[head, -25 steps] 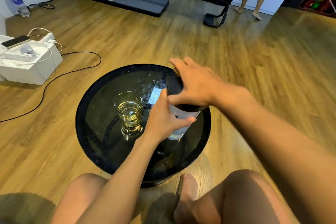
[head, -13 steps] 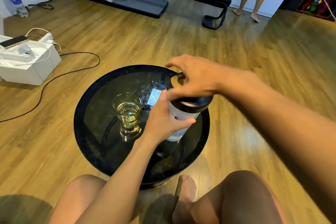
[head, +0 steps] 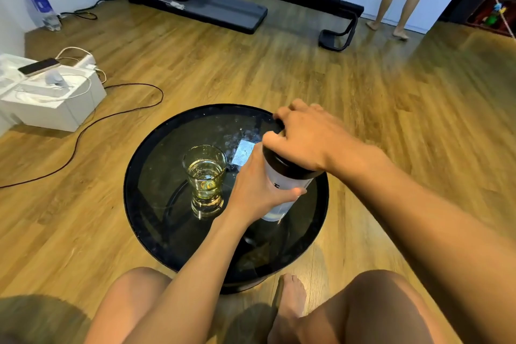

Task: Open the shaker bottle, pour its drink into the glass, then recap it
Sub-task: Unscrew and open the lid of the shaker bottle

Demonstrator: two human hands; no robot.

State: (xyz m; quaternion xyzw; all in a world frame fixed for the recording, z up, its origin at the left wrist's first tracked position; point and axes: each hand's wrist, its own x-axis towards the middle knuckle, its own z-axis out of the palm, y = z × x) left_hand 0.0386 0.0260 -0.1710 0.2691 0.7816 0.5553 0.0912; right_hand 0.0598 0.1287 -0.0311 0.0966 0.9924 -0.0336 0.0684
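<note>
The shaker bottle [head: 282, 205] has a frosted clear body and stands upright on the right part of a round black glass table [head: 156, 232]. My left hand [head: 254, 190] wraps around its body. My right hand [head: 307, 139] lies over its black lid [head: 284, 169], fingers curled on the rim, hiding most of the top. The lid sits on the bottle. To the left of the bottle a clear glass [head: 205, 176] holds yellowish drink, about half full.
A white box [head: 53, 103] with a phone and cables lies on the wooden floor at the left, and a black cord [head: 83, 131] trails from it. A dark exercise machine [head: 237, 8] stands at the back. A person's legs [head: 399, 0] are at the far right. My knees are below the table.
My right hand has turned on the lid and settled flatter over it, covering the brown cap top seen half a second ago. My left hand and the glass have stayed in place.
</note>
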